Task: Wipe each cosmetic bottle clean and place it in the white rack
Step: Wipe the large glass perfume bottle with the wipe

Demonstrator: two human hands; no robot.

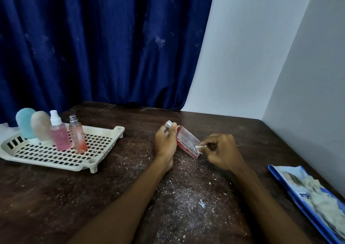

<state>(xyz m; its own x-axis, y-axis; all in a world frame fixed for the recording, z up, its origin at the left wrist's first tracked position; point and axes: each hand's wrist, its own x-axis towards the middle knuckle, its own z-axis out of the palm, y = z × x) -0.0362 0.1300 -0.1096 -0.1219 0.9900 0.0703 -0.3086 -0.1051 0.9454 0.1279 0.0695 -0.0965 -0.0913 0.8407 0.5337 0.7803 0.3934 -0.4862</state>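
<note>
While white crumbs (186, 206) speckle the near part of the dark table (56, 197), a blue packet (306, 193) w/ pale wadding lies at its right edge. Mid-table, L hand (165, 143) has fingers curled round the silver-cap end of a clear bottle (186, 141) w/ red trim, held tilted, cap up-left. R hand (221, 151) has fingers curled in, pinching a small white wad (198, 146) against the bottle's lower end. Bottle is well apart from the white rack (78, 166) at far left, where 4 others stand upright in a row: teal tube (26, 126), beige tube (41, 128), pink spray (59, 135), peach spray (77, 139). Behind: blue curtain (93, 47), white wall (242, 57).
</note>
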